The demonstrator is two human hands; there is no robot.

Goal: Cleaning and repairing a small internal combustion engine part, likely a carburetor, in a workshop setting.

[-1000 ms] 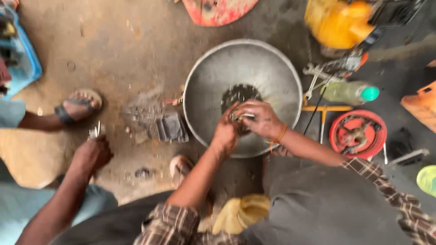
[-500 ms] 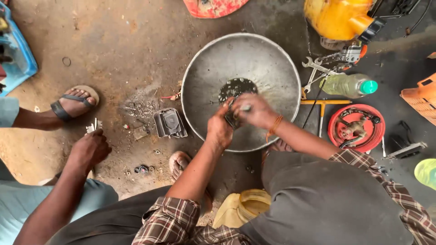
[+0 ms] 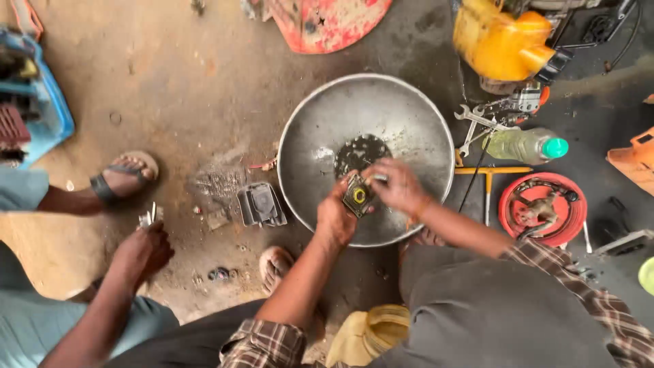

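From the head view, both hands are working over the near rim of the metal basin (image 3: 320, 129). The left hand (image 3: 335, 217) is gripping a small dark part with a yellow ring (image 3: 357, 195); the right hand (image 3: 398, 185) is pinching its top edge. Since a moment ago, the part is turning face-up, lower over the basin.
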